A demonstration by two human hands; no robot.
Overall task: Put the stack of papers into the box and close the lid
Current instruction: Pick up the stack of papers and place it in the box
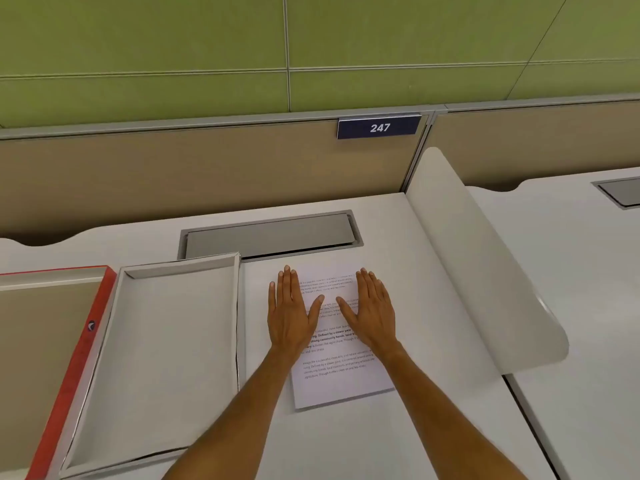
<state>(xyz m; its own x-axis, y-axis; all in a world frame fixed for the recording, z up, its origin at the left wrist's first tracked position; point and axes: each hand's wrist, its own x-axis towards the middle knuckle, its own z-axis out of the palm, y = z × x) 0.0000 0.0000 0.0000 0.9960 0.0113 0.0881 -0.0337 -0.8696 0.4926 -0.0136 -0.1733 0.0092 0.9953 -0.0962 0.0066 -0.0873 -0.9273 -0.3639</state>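
On the white counter (363,441), stack of papers (341,379) lies flat, long axis 12-to-6, slightly tilted. Left hand (289,310) and right hand (372,311) rest spread, palms down, on its far half. Box (166,358) at 9 o'clock, open, nothing inside; red-edged lid (74,368) beyond. Bare counter at 6.

Dark blue sign (379,127) on partition top edge reads "247", white digits. Papers (341,372) below it: printed paragraphs, mostly too small; "strong community bonds" legible in bold.
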